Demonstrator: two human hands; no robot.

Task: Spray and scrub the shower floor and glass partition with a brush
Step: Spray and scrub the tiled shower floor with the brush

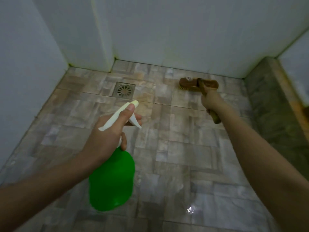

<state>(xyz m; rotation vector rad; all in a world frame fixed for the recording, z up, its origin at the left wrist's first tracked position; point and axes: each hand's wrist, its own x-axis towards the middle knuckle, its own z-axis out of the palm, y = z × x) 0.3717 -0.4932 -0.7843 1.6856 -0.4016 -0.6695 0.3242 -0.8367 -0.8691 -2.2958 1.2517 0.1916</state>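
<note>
At one o'clock, our right hand [211, 100] clamps the brush [192, 83], bristles on the floor [175, 148]: scrubbing, we judge. Left hand [107, 131] grips the spray bottle [112, 180]; next needs a trigger squeeze.

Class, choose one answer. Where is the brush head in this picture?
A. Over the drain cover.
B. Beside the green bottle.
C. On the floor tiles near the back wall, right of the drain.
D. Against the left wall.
C: the head of the brush sits on the floor by the back wall, right of the drain, its handle gripped by the right hand; the left hand holds the spray bottle.
</note>
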